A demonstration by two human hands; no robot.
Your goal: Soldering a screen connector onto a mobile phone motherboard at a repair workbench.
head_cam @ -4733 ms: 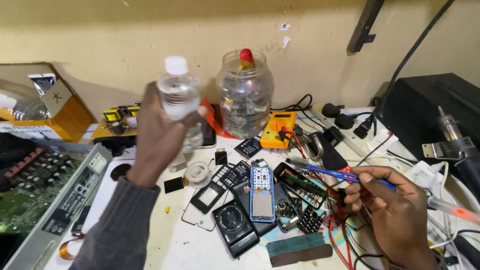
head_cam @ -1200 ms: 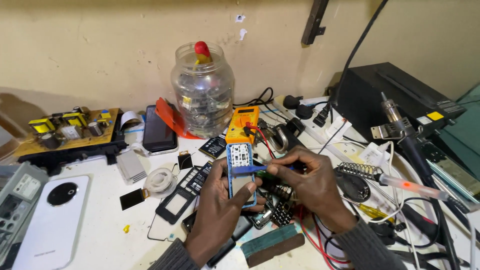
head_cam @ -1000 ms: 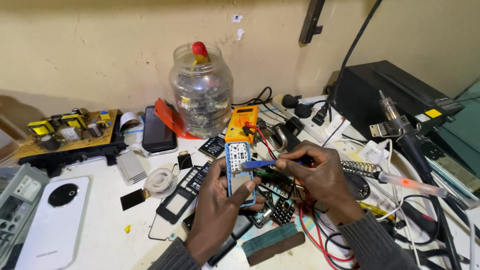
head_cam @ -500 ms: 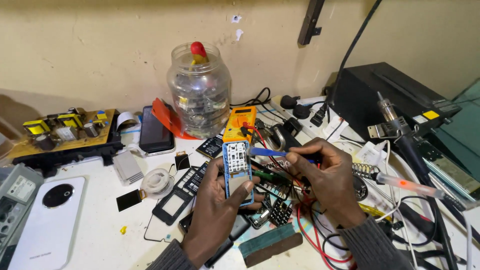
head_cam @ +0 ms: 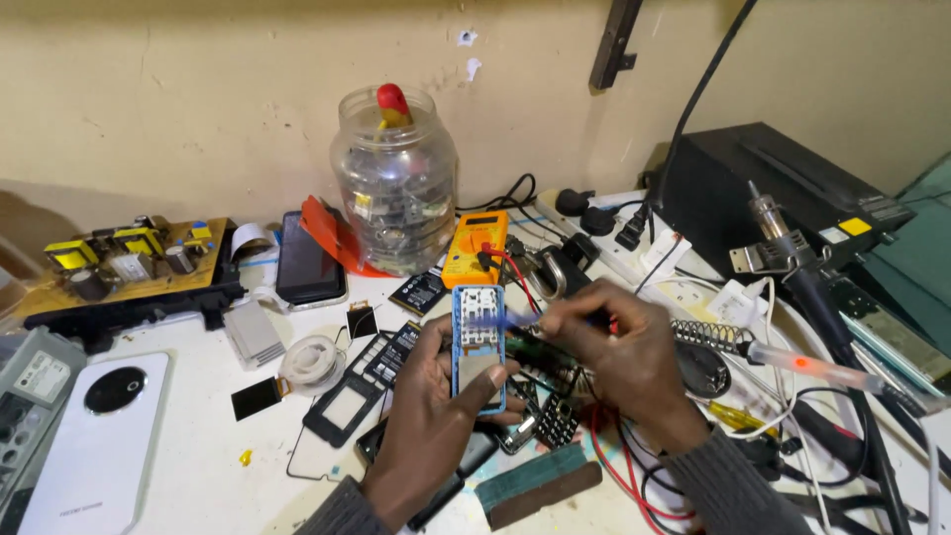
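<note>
The blue-framed phone board (head_cam: 478,347) stands upright in my left hand (head_cam: 431,406), fingers clamped on its lower edges, above the cluttered desk (head_cam: 198,466). My right hand (head_cam: 614,352) has swung its thin blue tool (head_cam: 515,319) in from the side onto the board's upper half. The tip is motion-blurred; the contact point is unclear.

blue tool (head_cam: 520,319): motion-blurred, tip unclear | white phone (head_cam: 94,441): cut off at bottom edge | jar (head_cam: 394,183) contents: too small
</note>
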